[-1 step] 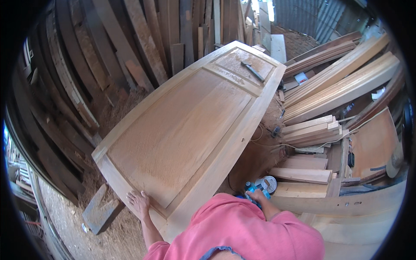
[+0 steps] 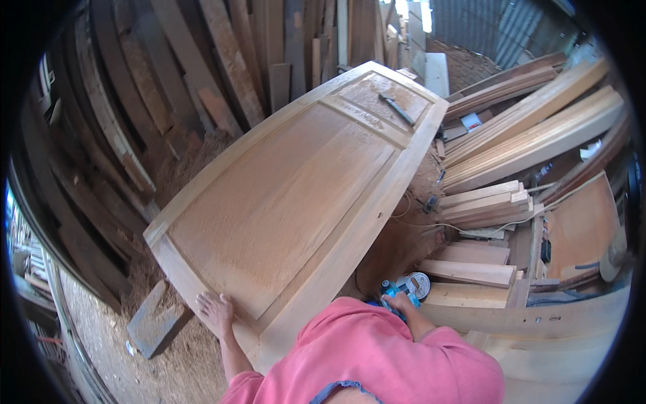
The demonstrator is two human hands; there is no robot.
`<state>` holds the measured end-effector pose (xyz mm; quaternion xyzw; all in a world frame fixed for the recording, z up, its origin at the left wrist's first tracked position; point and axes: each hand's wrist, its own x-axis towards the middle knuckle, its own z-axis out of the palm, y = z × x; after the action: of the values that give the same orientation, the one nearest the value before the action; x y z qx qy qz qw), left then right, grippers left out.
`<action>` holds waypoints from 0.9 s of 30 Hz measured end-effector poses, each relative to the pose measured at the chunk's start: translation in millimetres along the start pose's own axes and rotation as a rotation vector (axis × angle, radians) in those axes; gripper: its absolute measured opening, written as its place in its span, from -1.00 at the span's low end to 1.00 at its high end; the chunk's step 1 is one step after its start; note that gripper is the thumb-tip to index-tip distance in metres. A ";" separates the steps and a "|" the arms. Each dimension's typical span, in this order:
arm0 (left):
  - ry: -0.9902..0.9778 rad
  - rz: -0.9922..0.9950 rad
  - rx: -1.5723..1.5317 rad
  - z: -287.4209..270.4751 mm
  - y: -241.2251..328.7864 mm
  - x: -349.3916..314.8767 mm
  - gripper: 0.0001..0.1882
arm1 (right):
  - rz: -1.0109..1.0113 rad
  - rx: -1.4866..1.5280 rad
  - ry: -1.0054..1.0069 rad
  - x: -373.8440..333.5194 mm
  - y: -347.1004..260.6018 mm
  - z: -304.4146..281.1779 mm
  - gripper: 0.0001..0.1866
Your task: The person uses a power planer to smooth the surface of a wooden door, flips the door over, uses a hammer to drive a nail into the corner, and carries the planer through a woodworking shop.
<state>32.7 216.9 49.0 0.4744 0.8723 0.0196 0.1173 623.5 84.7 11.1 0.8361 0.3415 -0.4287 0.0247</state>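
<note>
A large pale wooden door (image 2: 282,202) with recessed panels lies flat before me, sawdust strewn over its panels. My left hand (image 2: 215,312) rests on the near left end of its frame, palm down and fingers spread. At the door's near right side, my right hand (image 2: 402,303) is closed around a teal-blue power tool (image 2: 390,291), whose exact kind I cannot make out; part of it is hidden by my pink sleeve and body. Right beside the tool is a round whitish disc-shaped object (image 2: 420,286). A dark hammer-like tool (image 2: 397,110) lies on the door's far panel.
Dark planks (image 2: 202,60) lean upright along the far left. Stacked pale boards (image 2: 531,145) and short offcuts (image 2: 481,202) lie to the right, with a light cable (image 2: 484,232) running across. A wooden block (image 2: 158,320) stands under the door's near left corner, amid sawdust.
</note>
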 end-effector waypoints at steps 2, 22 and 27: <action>0.248 0.096 0.043 16.3 -15.6 -10.2 -0.22 | -0.074 -0.085 0.085 20.7 -1.0 10.5 -0.23; 0.039 -0.488 -0.497 -39.5 -39.0 16.7 0.24 | -0.305 -0.269 -0.045 14.0 -28.2 0.5 -0.32; -0.029 -0.456 -0.611 -35.0 -50.1 28.7 0.07 | -0.301 -0.267 -0.063 9.4 -31.9 1.2 -0.32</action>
<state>-31.3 215.9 70.4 0.2115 0.9075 0.2457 0.2670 607.5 113.9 11.5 0.7510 0.5154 -0.4045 0.0814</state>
